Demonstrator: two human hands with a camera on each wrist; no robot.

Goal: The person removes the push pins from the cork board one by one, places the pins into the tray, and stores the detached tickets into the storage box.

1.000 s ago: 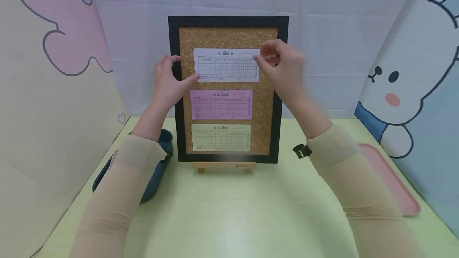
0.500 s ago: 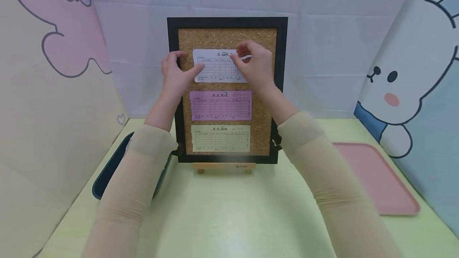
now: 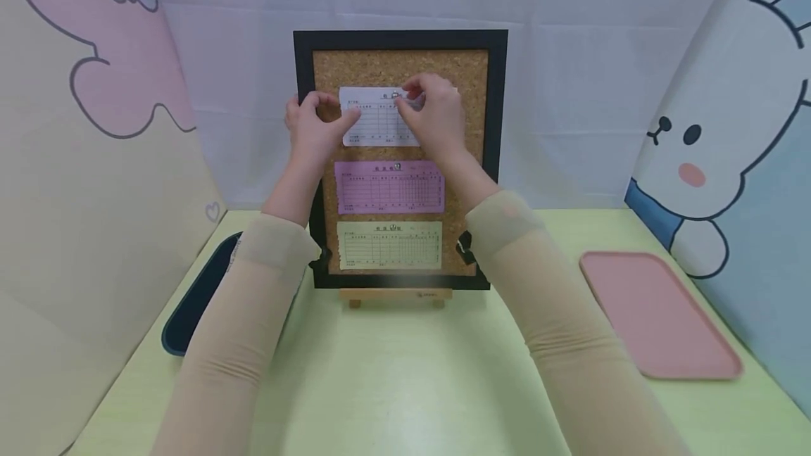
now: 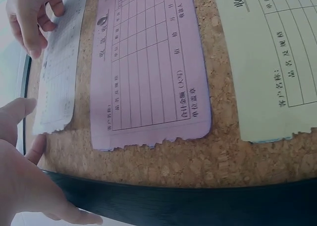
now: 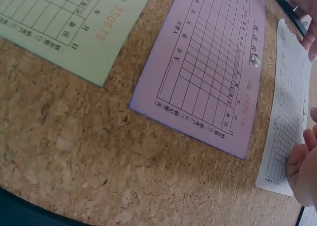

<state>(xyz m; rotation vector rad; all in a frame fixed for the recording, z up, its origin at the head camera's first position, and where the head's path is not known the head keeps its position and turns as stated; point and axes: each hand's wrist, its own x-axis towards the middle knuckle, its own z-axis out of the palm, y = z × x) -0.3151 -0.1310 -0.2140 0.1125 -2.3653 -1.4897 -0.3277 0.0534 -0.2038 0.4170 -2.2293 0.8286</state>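
Observation:
A black-framed cork board (image 3: 470, 160) stands upright and bears three printed receipt slips, each with a silver pushpin near its top. The white slip (image 3: 374, 122) is uppermost, the pink-purple slip (image 3: 389, 192) in the middle and the pale green slip (image 3: 389, 252) lowest. My left hand (image 3: 317, 129) rests at the white slip's left edge, thumb over the paper and fingers spread toward the frame. Over the right half of the white slip, my right hand (image 3: 437, 118) has thumb and forefinger parted, their tips right beside its pushpin (image 3: 395, 95). That hand hides the slip's right part.
A small wooden easel (image 3: 395, 293) supports the board on the pale green table (image 3: 393, 371). To the left lies a dark blue tray (image 3: 196, 301), partly covered by my left sleeve. A pink tray (image 3: 665, 322) lies at the right, near the cartoon-printed side wall.
My right hand has moved left from the white slip's right edge to its pushpin. My left hand has shifted slightly right, its thumb further over the slip's left edge.

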